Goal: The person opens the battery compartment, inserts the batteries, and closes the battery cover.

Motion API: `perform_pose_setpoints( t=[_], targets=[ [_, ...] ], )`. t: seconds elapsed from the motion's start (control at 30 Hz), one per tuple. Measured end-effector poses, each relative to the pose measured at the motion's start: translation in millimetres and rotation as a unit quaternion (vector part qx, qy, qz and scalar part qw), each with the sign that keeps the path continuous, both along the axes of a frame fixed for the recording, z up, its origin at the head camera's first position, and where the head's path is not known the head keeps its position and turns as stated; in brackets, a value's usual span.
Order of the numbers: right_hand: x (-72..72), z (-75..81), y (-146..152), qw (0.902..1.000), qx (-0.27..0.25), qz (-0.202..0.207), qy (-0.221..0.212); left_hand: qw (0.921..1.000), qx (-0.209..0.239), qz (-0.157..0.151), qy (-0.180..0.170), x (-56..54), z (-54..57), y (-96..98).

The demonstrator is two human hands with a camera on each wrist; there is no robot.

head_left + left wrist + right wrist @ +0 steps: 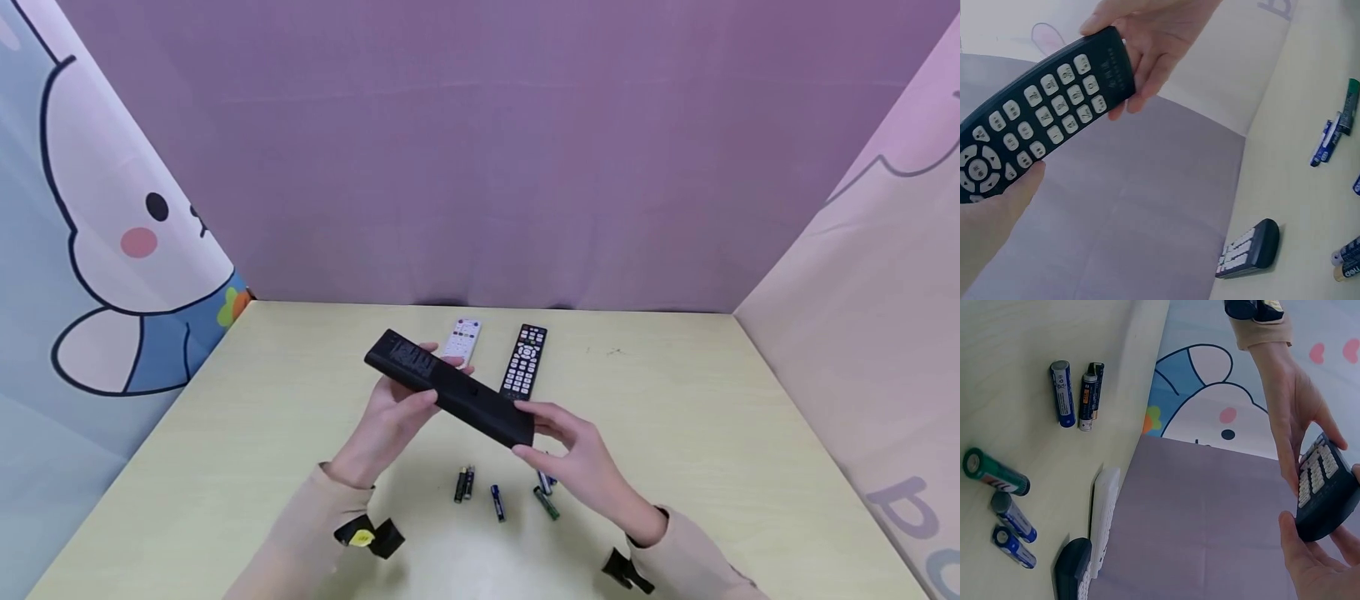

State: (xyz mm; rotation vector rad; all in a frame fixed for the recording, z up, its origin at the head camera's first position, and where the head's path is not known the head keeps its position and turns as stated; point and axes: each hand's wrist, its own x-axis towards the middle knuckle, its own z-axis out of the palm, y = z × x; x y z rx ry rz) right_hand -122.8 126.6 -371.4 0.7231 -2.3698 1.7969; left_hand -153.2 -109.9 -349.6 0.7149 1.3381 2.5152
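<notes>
Over the table [675,400] | left hand [392,419]: clamped on raised black remote [453,388] | right hand [581,457]: pinching its end | batteries [497,503] below

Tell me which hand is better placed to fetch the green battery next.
Probably the right hand: it is nearer the green battery and pinches one end of the held remote, while the left hand grips it nearer its middle.

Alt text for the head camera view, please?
A left hand and right hand hold a long black plastic remote, back showing, above a pale yellow table bearing a white remote, a black white-buttoned remote and small cylindrical batteries.
</notes>
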Motion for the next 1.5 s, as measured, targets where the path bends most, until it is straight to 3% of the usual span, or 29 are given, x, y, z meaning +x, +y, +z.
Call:
perform_pose_setpoints(
  t=[0.23, 0.4, 0.57, 0.73, 1.0, 1.23, 1.5],
  targets=[
    [4.9, -0.3, 0, 0.9992, 0.015, 0.012, 0.035, 0.9985, 0.052, -0.019, -0.001, -2.0, 7.3, -5.6],
    [6.0, 1.6, -1, 0.9932, 0.076, 0.018, 0.086, 0.9953, 0.087, -0.040, -0.015, -2.9, 7.8, -5.4],
    [2.5, 6.8, -2, 0.9767, 0.147, 0.045, 0.150, 0.9926, 0.106, -0.050, -0.033, -2.8, 6.8, -3.6],
    [-3.4, 14.8, -4, 0.9609, 0.175, 0.077, 0.200, 0.9907, 0.114, -0.069, -0.028, -4.7, 3.6, -3.4],
    [-8.7, 22.8, -9, 0.9579, 0.186, 0.100, 0.195, 0.9887, 0.119, -0.087, -0.028, -6.8, 0.1, 0.1],
    [-8.3, 29.5, -13, 0.9624, 0.214, 0.111, 0.125, 0.9878, 0.123, -0.086, -0.040, -7.6, -1.5, 4.0],
    [-9.3, 30.6, -18, 0.9579, 0.241, 0.135, 0.079, 0.9806, 0.148, -0.117, -0.055, -7.3, -3.3, 8.2]
  ],
)
